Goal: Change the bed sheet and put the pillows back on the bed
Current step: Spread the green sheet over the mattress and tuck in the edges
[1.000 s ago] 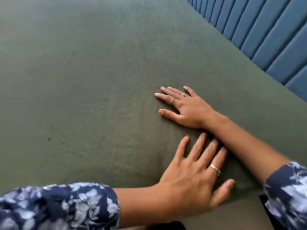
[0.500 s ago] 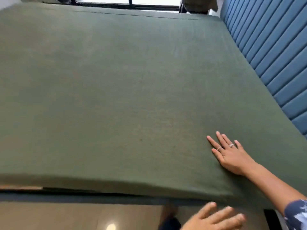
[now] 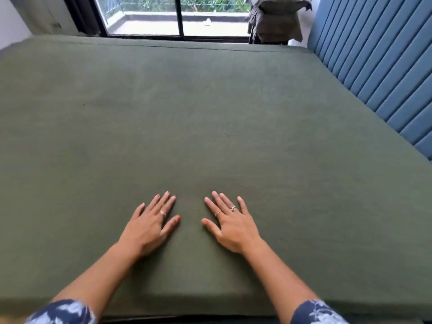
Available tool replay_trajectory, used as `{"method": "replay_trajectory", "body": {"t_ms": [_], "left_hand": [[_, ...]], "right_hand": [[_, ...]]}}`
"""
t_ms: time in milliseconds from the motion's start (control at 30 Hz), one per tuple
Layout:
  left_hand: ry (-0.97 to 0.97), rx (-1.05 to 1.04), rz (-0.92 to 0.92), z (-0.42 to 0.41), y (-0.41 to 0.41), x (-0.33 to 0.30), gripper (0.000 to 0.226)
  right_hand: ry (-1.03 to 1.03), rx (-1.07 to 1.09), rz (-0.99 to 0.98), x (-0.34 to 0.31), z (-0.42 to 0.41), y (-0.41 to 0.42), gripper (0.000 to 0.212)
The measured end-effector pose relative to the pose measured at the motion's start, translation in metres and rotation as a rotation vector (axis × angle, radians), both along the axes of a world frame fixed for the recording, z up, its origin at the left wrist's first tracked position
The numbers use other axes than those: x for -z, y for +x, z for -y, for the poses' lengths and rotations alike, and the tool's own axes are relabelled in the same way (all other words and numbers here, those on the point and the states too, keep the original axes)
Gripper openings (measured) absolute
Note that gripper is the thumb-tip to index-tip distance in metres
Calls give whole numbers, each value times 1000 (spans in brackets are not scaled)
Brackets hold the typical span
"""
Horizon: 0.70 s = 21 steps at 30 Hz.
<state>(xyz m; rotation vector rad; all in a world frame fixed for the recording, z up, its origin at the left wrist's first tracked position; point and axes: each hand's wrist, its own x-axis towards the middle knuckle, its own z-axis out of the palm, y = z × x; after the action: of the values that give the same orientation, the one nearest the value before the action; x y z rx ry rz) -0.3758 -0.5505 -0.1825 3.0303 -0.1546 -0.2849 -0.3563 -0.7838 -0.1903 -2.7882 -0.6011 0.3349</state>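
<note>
Your left hand (image 3: 149,224) and right hand (image 3: 231,223) lie flat, fingers released, on the green sheet (image 3: 210,127) covering the bed. Push unevenly and you'll ridge it. Pillows (image 3: 279,10) sit stacked beyond the far corner.

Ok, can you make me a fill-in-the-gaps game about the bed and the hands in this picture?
1. The sheet stretched over the bed is dark ____.
2. Both hands, the left hand and the right hand, lie ____ on the sheet with straight fingers.
3. The padded headboard at the right side of the bed is ____.
4. The pillows sit piled beyond the far right corner, so the number of pillows on the bed is ____.

Missing words: green; flat; blue; zero
</note>
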Motion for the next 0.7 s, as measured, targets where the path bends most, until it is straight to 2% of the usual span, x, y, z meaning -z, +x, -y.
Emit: {"method": "replay_trajectory", "body": {"t_ms": [133,233,433,700], "left_hand": [[-59,-17,80,-5,-20,19,73],[-54,31,98,-11,-36,13,64],[-98,140,87,-12,-74,10,58],[-155,297,104,-25,-111,7,56]], "right_hand": [[-22,69,216,17,-4,-12,69],[-21,50,250,14,-7,-36,53],[-12,-20,202,4,-9,-75,51],[-107,-55,127,-6,-24,-105,57]]}}
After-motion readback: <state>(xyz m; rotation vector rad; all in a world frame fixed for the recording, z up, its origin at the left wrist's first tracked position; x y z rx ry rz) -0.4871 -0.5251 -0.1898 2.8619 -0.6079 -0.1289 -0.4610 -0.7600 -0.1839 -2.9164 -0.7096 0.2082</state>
